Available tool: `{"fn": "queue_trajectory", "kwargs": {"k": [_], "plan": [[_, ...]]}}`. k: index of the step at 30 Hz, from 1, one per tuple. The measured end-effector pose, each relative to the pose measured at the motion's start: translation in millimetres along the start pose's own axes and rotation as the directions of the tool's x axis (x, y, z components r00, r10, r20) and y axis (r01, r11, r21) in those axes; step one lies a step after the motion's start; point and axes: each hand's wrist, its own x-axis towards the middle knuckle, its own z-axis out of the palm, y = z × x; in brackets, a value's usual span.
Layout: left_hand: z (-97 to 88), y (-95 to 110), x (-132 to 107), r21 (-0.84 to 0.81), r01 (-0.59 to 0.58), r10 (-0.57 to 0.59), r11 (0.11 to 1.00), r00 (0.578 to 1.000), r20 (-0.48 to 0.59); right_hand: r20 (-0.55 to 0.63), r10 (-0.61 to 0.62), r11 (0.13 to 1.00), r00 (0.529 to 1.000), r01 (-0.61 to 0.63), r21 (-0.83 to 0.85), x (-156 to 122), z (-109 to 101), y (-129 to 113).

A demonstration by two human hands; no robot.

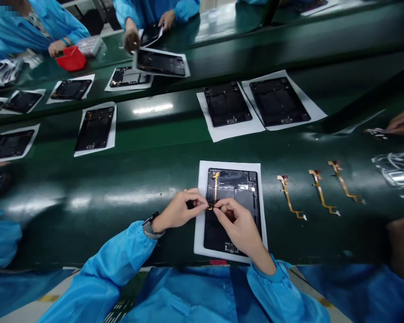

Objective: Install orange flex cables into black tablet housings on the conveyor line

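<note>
Well nearer than the open tablet (218, 231), pale floor (59, 289) with a yellow line; just below it, on the near edge of the glossy green table (121, 179), a red mark (218, 262). Over the tablet's left side, left hand (182, 207) and right hand (240, 226), thumb and forefinger of each drawn nearly together at the lower end of a gold strip (216, 188); cannot tell whether gripping or only touching. Beneath the tablet, white paper (200, 242); any lettering inside the tablet too small to read. To its right, three loose strips (320, 191), then clear plastic (399, 169). Beyond it, more tablets (279, 101) on paper; farther left, a red bin (71, 59) beside a blue-sleeved co-worker.
</note>
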Motion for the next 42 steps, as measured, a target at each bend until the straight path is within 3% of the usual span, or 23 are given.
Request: {"fn": "queue_trajectory", "kwargs": {"k": [7,21,36,42], "plan": [[6.1,3,-2,-0.116,-0.002,-0.002,0.993,0.999,-0.036,0.022,0.048,0.980,0.999,-0.051,0.194,0,6,-1],[9.9,-3,-4,-0.037,-0.014,0.013,0.999,0.999,-0.042,0.072,0.022,0.985,0.997,-0.034,0.171,1,5,-1],[7.2,2,-2,-0.075,-0.014,0.012,0.997,0.999,-0.033,0.092,0.032,0.988,0.995,-0.045,0.146,2,3,-5],[-1.8,1,-5,-0.056,0.031,-0.033,0.998,0.999,-0.038,-0.061,0.057,0.994,0.997,-0.051,0.095,-14,-20,0]]}}
